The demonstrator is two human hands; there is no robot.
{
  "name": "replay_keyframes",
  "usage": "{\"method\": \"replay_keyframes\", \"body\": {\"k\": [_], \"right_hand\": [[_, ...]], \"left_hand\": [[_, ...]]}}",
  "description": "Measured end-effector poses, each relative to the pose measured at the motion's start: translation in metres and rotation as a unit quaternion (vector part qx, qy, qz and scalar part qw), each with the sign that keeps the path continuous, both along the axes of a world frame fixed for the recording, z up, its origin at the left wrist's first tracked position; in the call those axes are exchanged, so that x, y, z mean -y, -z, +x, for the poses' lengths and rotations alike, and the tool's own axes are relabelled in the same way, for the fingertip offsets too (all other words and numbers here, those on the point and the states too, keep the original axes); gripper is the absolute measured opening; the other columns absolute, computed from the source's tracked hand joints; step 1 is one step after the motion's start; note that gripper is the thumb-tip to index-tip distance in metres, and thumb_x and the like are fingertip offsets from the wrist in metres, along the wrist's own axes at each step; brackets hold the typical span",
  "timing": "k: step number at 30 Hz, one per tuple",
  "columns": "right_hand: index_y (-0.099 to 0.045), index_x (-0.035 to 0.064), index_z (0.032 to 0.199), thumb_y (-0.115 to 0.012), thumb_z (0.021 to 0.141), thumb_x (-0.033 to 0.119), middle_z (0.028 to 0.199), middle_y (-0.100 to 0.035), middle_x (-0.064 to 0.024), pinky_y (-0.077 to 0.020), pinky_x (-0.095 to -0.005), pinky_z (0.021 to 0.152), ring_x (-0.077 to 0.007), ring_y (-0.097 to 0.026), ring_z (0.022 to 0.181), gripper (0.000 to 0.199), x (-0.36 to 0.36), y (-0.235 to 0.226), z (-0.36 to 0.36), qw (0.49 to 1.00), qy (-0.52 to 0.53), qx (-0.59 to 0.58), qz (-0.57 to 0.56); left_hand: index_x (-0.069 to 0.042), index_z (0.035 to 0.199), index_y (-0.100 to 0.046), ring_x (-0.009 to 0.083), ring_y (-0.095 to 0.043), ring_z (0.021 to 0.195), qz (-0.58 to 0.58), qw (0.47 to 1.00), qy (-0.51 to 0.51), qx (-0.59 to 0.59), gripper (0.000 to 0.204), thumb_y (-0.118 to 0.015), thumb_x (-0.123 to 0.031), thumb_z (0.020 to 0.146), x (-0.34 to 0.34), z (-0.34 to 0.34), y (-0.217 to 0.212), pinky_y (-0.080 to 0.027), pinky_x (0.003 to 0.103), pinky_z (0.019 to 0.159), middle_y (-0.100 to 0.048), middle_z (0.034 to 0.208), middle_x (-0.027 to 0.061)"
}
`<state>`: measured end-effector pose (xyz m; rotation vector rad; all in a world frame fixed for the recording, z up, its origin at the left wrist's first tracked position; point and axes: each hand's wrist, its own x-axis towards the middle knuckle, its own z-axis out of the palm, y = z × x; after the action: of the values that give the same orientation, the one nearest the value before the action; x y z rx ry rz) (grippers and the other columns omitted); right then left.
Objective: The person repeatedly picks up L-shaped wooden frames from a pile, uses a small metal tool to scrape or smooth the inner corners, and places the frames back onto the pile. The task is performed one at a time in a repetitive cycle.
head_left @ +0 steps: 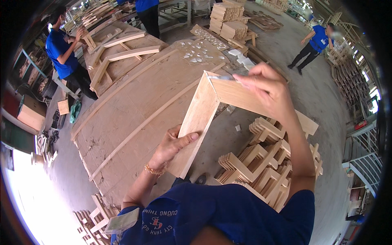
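Above the near edge of the plywood workbench (pixel 134 102), an L-shaped wooden frame piece (pixel 208 110) is held up clear of the top. Left hand (pixel 173 145) closed on its lower leg, thumb across the face. Right hand (pixel 267 87) pinches a small pale scrap (pixel 222 77) at the upper corner joint; what it is, cannot tell. Stack of similar frame pieces (pixel 265 163) on the concrete floor (pixel 318 94) just right, below. Bench middle bare; clear plastic bits (pixel 196 51) at far end. Two people in blue shirts well apart.

A wide wooden tabletop (pixel 134 102) carries loose wood frames (pixel 122 55) — stacked frame pieces (pixel 265 163) lie on the floor, 2 blue-shirted people (pixel 61 53) nearby.
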<state>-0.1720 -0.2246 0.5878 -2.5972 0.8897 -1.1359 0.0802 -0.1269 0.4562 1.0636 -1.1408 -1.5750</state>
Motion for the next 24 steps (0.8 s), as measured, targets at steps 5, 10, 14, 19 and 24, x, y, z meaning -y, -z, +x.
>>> {"method": "replay_keyframes", "body": {"k": [5, 10, 14, 19, 24], "right_hand": [[-0.071, 0.0189, 0.097, -0.066, 0.076, 0.008, 0.079, -0.055, -0.0003, -0.0368, -0.0296, 0.071, -0.0141, -0.053, 0.073, 0.024, 0.007, -0.005, 0.021, 0.993, -0.003, -0.095, -0.076], [-0.072, 0.0166, 0.093, -0.068, 0.071, 0.008, 0.076, -0.053, 0.0014, -0.0308, -0.0286, 0.069, -0.0144, -0.051, 0.072, 0.024, -0.002, 0.004, 0.023, 0.98, -0.02, -0.147, -0.135], [-0.071, 0.0155, 0.093, -0.069, 0.069, 0.008, 0.075, -0.052, 0.0005, -0.0316, -0.0294, 0.069, -0.0153, -0.051, 0.072, 0.026, -0.024, 0.014, 0.029, 0.978, 0.014, -0.147, -0.148], [-0.071, 0.0157, 0.095, -0.068, 0.072, 0.007, 0.074, -0.051, 0.0, -0.0331, -0.0293, 0.066, -0.0151, -0.05, 0.068, 0.025, -0.043, 0.041, 0.035, 0.992, 0.068, -0.02, -0.105], [-0.071, 0.0164, 0.097, -0.067, 0.071, 0.006, 0.075, -0.052, 0.0005, -0.0336, -0.0288, 0.064, -0.0152, -0.051, 0.068, 0.028, -0.037, 0.032, 0.047, 0.983, 0.108, 0.022, -0.148]], "left_hand": [[0.005, 0.107, -0.055, 0.0201, -0.066, 0.079, 0.008, 1.0, -0.022, -0.009, 0.049, -0.07, -0.032, 0.08, -0.013, 0.01, -0.002, -0.053, 0.03, 0.069, -0.066, 0.089, 0.0162], [0.005, 0.108, -0.055, 0.019, -0.065, 0.079, 0.021, 0.999, -0.043, -0.01, 0.05, -0.07, -0.034, 0.08, -0.022, 0.02, -0.004, -0.053, 0.029, 0.068, -0.066, 0.087, 0.0158], [0.005, 0.108, -0.055, 0.0186, -0.065, 0.077, 0.03, 0.997, -0.071, -0.028, 0.051, -0.07, -0.035, 0.08, -0.025, 0.022, -0.005, -0.052, 0.029, 0.066, -0.066, 0.086, 0.0156], [0.005, 0.108, -0.055, 0.018, -0.065, 0.077, 0.029, 0.996, -0.084, -0.029, 0.051, -0.07, -0.034, 0.079, -0.026, 0.024, 0.002, -0.052, 0.029, 0.066, -0.066, 0.086, 0.0158], [0.006, 0.108, -0.055, 0.0178, -0.065, 0.076, 0.013, 0.996, -0.086, -0.024, 0.051, -0.071, -0.033, 0.079, -0.024, 0.018, -0.006, -0.052, 0.028, 0.066, -0.066, 0.086, 0.0163]]}}
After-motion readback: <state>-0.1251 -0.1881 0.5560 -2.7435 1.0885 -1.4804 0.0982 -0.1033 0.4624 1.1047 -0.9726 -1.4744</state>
